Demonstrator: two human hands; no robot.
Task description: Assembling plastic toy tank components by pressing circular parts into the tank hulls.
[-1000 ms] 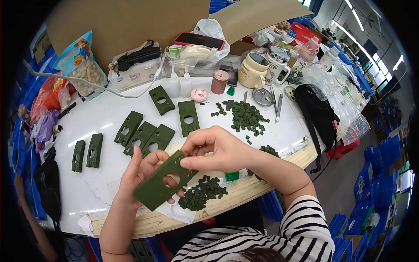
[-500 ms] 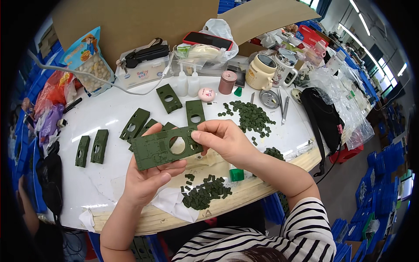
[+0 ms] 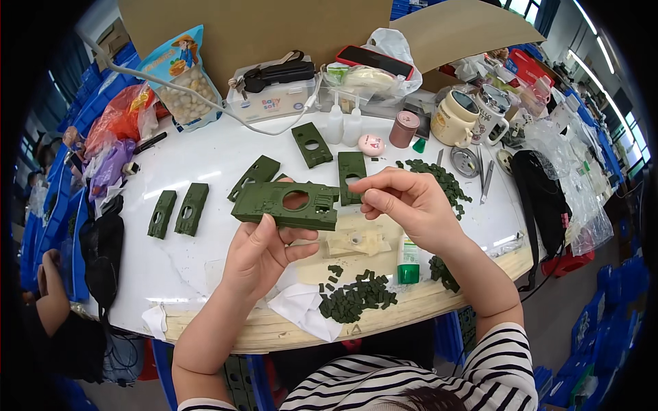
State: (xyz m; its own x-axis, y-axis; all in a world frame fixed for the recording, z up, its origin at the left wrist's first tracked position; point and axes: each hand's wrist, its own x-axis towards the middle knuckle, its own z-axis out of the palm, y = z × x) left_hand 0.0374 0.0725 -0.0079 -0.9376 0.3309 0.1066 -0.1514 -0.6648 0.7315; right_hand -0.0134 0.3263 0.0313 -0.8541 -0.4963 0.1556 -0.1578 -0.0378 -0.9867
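A dark green plastic model tank hull (image 3: 264,200) with a round hole is tilted in my left hand (image 3: 257,253), thumb in front and fingers beneath. My right hand (image 3: 418,209) hovers just off the hull's right end, thumb and forefinger pinched together. Whatever lies in that pinch is too small or hidden to make out. Below the hull, a beige taped block (image 3: 356,242) sits on the table. More green hulls lie around: one behind my right fingertips (image 3: 350,164), one farther back (image 3: 312,145), and a pair (image 3: 192,209) at the left.
Small green pieces form piles in front (image 3: 356,298) and at right (image 3: 442,188). A white bottle with a green cap (image 3: 408,270) stands near the front edge. Tweezers (image 3: 487,183), mugs (image 3: 455,116), a tin (image 3: 404,129) and squeeze bottles (image 3: 352,127) stand or lie behind.
My right hand has come off the hull and moved right. The hull has tipped in my left hand, showing its side edge. The whole view has shifted.
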